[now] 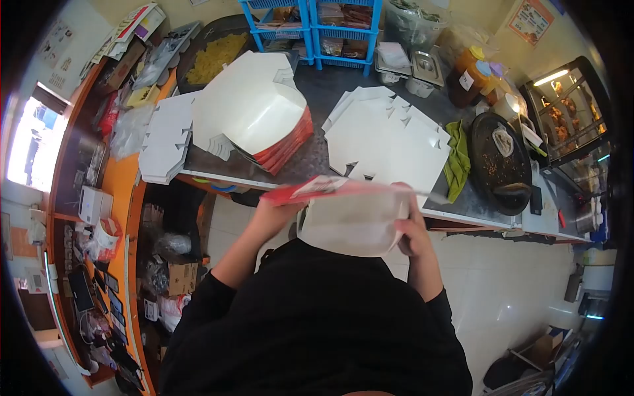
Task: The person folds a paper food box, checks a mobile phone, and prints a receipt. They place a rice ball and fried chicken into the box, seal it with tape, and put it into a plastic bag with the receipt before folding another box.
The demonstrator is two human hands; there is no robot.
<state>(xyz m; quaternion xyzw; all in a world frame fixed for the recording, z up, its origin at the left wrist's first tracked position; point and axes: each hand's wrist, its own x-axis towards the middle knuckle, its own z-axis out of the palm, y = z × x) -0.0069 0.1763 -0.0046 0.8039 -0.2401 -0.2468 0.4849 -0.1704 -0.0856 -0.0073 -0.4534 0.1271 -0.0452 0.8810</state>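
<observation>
Close to my body, both hands hold a red-and-white cardboard food box (353,228), its white inside facing me and its lid edge raised and slightly blurred. My left hand (276,218) grips the box at its red left edge, the fingers partly hidden behind it. My right hand (413,228) is closed on the right side, thumb against the white wall. Just beyond, flat white box blanks (389,138) lie stacked on the counter. To their left stands a nested stack of shaped boxes (261,105), white inside and red outside. More flat blanks (162,138) lie farther left.
The dark counter (310,155) runs across in front of me. Blue basket shelves (314,30) stand at the back. On the right are a green cloth (457,162), a round black tray (492,171), sauce bottles (469,76) and a lit food display (568,112). An orange counter (119,251) extends along the left.
</observation>
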